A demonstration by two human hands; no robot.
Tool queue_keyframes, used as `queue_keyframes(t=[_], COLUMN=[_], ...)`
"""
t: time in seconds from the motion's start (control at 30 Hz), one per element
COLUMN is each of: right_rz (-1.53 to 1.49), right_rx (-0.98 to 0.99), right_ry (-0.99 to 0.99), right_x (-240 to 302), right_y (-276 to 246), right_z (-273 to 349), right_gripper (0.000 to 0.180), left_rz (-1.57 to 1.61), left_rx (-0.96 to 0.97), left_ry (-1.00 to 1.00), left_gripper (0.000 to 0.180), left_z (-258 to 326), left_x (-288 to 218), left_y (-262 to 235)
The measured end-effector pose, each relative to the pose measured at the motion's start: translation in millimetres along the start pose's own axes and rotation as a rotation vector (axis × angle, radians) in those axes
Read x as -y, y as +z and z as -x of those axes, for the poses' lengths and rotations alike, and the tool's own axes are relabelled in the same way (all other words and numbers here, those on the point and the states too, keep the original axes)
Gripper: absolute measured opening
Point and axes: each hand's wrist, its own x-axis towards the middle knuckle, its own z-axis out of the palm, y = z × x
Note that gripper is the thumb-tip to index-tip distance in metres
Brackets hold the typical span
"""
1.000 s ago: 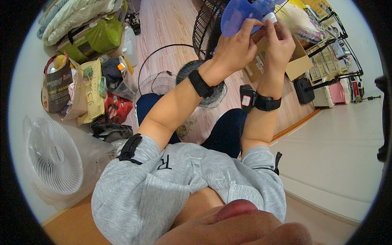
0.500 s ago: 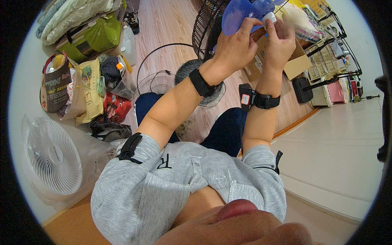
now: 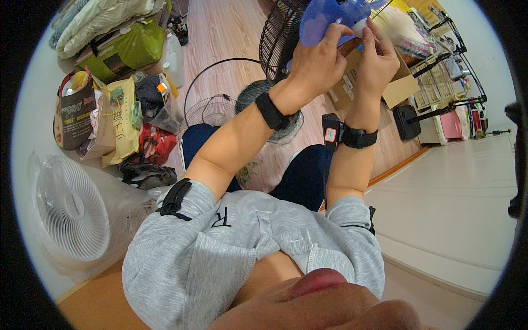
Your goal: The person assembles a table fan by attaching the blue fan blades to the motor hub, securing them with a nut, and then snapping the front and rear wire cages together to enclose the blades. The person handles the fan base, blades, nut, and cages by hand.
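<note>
At the top of the view, a translucent blue fan blade [image 3: 313, 23] stands beside a black wire fan guard [image 3: 270, 47]. My left hand [image 3: 318, 66] is closed on the blade's near edge, thumb and forefinger pinching it. My right hand [image 3: 378, 61] has its thumb and fingers closed around a small white cap [image 3: 359, 26] at the blade's middle. A tiny blue spot shows beside the right thumb; I cannot tell what it is. The round fan base [image 3: 256, 96], wrapped in clear plastic, is on the floor between my knees.
Another wire guard [image 3: 212, 113] lies on the wood floor, left of the base. An open cardboard box [image 3: 400, 88] stands beyond my right wrist. Several bags [image 3: 124, 121] crowd the left side, near a plastic-wrapped white fan [image 3: 74, 209]. A black stand [image 3: 407, 121] is at right.
My right fingers have shifted slightly around the white cap, and the cap has tilted and moved a little. A tiny blue spot now shows by the thumb. My left hand has stayed in place.
</note>
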Motion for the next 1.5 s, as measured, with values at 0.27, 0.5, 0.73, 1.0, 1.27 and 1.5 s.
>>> queue_keyframes(t=[0.27, 0.5, 0.73, 1.0, 1.27, 1.5], right_rz=[-0.091, 0.198, -0.033, 0.206, -0.069, 0.109], right_rx=[-0.009, 0.008, -0.120, -0.024, -0.095, 0.010], right_ry=[0.244, -0.227, 0.190, -0.226, -0.045, 0.003], right_x=[7, 2, 1, 6, 0, 6], right_y=[-3, 1, 7, 9, 10, 4], right_z=[2, 4, 4, 4, 5, 4], right_gripper=[0.034, 0.033, 0.032, 0.029, 0.024, 0.033], left_rz=[0.008, -0.004, -0.037, 0.024, 0.025, 0.004], left_rx=[0.011, -0.002, -0.044, 0.017, -0.002, 0.015], left_ry=[0.041, 0.005, 0.113, 0.015, 0.016, 0.021], left_gripper=[0.044, 0.039, 0.042, 0.041, 0.037, 0.042], left_z=[-2, 0, -1, -2, -2, -1], left_x=[5, 1, 3, 2, 2, 6], left_y=[0, -1, 2, -4, -1, -5])
